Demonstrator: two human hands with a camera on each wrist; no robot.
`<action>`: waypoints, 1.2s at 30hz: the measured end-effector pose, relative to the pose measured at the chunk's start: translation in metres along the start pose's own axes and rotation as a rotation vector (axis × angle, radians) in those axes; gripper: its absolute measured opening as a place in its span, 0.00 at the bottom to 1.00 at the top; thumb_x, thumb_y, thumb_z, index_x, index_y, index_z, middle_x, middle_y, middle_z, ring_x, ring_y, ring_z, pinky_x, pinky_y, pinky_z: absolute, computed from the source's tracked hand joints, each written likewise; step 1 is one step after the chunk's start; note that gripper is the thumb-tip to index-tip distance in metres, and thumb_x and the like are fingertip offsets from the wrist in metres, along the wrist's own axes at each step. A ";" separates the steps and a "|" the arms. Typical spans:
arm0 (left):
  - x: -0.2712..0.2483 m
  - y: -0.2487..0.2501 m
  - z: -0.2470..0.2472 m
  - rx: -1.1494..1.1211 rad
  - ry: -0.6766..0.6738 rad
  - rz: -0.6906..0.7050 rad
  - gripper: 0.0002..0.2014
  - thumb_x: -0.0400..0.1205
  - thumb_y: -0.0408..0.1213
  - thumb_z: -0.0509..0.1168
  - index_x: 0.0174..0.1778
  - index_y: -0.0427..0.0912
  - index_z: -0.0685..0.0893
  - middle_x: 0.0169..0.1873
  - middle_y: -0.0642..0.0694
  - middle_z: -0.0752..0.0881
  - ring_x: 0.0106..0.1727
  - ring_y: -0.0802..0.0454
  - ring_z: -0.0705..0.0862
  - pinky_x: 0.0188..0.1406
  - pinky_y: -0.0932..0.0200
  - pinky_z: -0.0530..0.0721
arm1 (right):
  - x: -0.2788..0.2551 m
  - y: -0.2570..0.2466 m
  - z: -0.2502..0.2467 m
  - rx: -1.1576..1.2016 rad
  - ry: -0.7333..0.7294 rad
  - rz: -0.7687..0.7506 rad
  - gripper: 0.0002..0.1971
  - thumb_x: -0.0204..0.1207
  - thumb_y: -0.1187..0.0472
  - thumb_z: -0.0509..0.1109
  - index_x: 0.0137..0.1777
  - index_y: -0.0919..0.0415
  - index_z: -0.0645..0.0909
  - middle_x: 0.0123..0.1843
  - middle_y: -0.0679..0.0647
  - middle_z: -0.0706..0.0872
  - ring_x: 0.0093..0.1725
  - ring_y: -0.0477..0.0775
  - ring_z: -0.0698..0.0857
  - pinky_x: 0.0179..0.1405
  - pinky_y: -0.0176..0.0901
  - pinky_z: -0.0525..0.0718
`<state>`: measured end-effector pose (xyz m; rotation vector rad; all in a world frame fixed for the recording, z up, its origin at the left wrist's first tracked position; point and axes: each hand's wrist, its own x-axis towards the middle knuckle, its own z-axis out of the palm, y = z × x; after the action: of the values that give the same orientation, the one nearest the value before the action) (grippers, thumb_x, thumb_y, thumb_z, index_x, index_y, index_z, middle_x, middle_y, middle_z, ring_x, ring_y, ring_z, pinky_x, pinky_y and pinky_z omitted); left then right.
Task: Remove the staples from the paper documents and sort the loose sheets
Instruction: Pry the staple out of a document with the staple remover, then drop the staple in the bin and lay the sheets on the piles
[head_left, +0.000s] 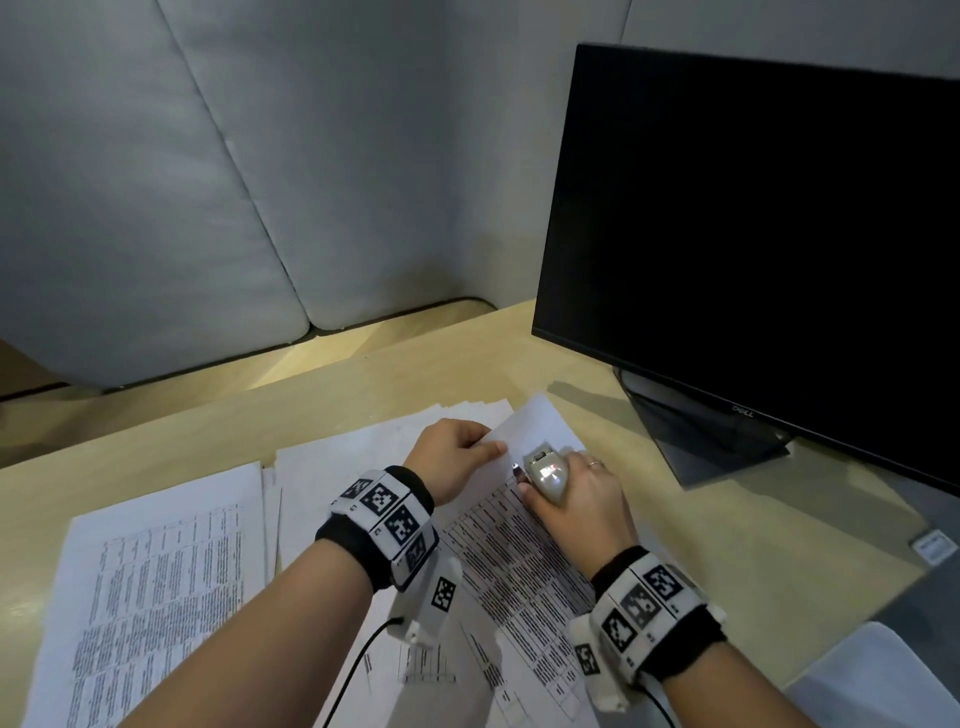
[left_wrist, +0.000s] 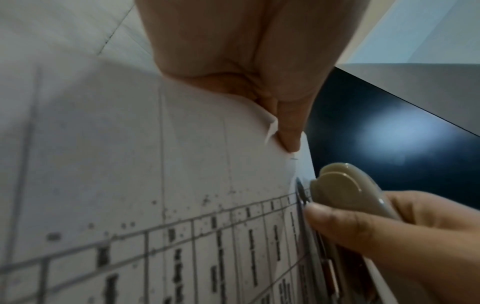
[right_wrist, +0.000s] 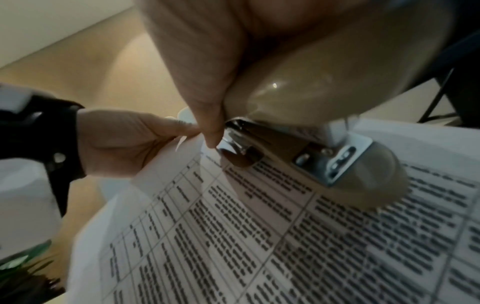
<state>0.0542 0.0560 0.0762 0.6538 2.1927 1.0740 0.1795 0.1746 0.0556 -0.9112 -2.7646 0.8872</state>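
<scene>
Stapled document (head_left: 524, 561) at lower centre of head view, atop other sheets (head_left: 156, 582). Corner pinched by left hand (head_left: 457, 457), presumably baring the staple (left_wrist: 294, 158). Remover (head_left: 545, 474) clasped in curled right hand (head_left: 582, 499), tip just beside.

You sit at a pale wooden bench (head_left: 363, 395) whose grain catches a soft patch of light near its far edge. Behind it stand grey padded partition panels (head_left: 156, 208), split by a slanting seam and meeting in a corner straight ahead of you. To your right a black monitor (head_left: 753, 249) rests on a dark angled stand (head_left: 701, 431), its screen switched off and tilted toward you. A small white label (head_left: 935, 548) lies on a grey surface (head_left: 883, 519) beside the stand. The lighting is dim and cool overall.
</scene>
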 end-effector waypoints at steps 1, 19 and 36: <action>0.000 0.000 0.000 0.005 -0.005 0.003 0.14 0.81 0.43 0.65 0.39 0.35 0.86 0.32 0.38 0.84 0.34 0.50 0.78 0.37 0.56 0.74 | 0.000 -0.001 0.002 0.021 0.001 0.002 0.24 0.71 0.45 0.72 0.59 0.61 0.77 0.53 0.55 0.83 0.56 0.56 0.80 0.54 0.42 0.75; -0.004 -0.001 0.004 -0.054 -0.015 0.013 0.12 0.80 0.42 0.66 0.40 0.37 0.89 0.35 0.35 0.87 0.35 0.49 0.80 0.39 0.55 0.76 | 0.004 -0.004 0.000 0.121 -0.009 0.002 0.20 0.70 0.47 0.74 0.53 0.61 0.77 0.48 0.55 0.83 0.51 0.55 0.81 0.40 0.32 0.64; -0.006 -0.006 0.017 -0.122 -0.070 -0.134 0.17 0.77 0.44 0.70 0.22 0.43 0.80 0.15 0.52 0.70 0.16 0.61 0.65 0.20 0.65 0.62 | -0.006 -0.014 -0.010 0.075 -0.020 -0.078 0.16 0.70 0.45 0.73 0.42 0.50 0.69 0.42 0.52 0.85 0.47 0.57 0.83 0.38 0.39 0.70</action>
<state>0.0695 0.0579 0.0646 0.4766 2.0625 1.0885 0.1799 0.1672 0.0717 -0.7815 -2.7420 0.9848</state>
